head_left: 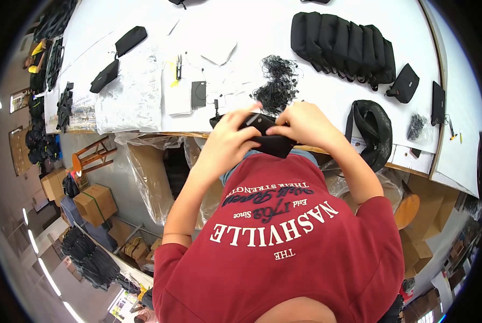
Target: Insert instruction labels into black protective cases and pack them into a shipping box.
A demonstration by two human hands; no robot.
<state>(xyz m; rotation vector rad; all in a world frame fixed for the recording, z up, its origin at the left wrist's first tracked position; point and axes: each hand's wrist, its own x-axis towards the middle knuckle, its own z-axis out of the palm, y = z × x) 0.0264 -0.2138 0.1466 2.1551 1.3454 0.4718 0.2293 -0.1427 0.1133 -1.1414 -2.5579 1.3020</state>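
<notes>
Black pouch (277, 146), smooth and flat-sided, is at the near edge of the white table (262, 32), my left hand (229, 135) and right hand (305, 125) closed narrowly on it; farther off lie tangled thin black cords (276, 81) and a row of plump fabric bags (342, 47).

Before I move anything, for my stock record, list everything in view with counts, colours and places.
Held pouch: one, black, centre
Table: one, white, upper half
Lined-up pouches: about eight, black, upper right
Loose pouches: two, black, upper left
Cord heap: one, black, table centre
Rounded bag: one, black, table's right near edge
Plastic sheet: one, clear, table left
Stools: apparently two, brown, either side
Cartons: several, brown, mostly floor left
Background clutter: uncountable, mostly dark, both sides
Shirt: one, dark red, lower centre
Left grip: one, bare, on pouch's left
Right grip: one, bare, on pouch's right
</notes>
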